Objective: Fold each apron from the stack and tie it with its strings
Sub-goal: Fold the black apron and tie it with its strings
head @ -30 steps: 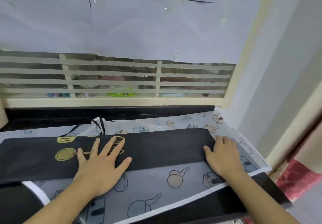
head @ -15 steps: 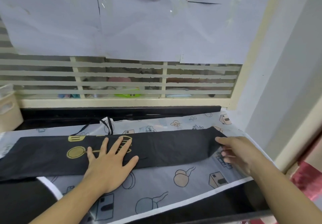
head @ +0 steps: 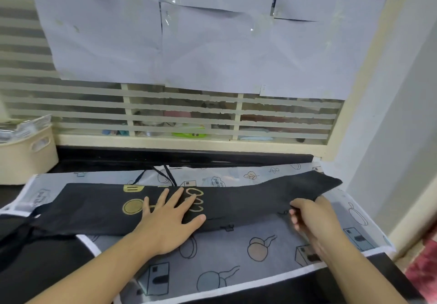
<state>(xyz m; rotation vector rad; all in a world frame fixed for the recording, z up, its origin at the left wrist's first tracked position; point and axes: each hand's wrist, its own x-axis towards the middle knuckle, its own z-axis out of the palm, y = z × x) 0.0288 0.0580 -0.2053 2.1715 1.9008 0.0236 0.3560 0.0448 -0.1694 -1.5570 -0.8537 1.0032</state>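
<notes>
Folding is underway: left hand (head: 169, 218), fingers spread flat, pins the long black gold-printed fabric apron (head: 236, 203); right hand (head: 309, 218) pinches its right end, which likely needs carrying leftward across.

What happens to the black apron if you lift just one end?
Probably it flops: the black apron already bends where the right hand pinches its raised end. It looks thin and light. It may slide, so the left hand pressing flat likely keeps it put.
</notes>
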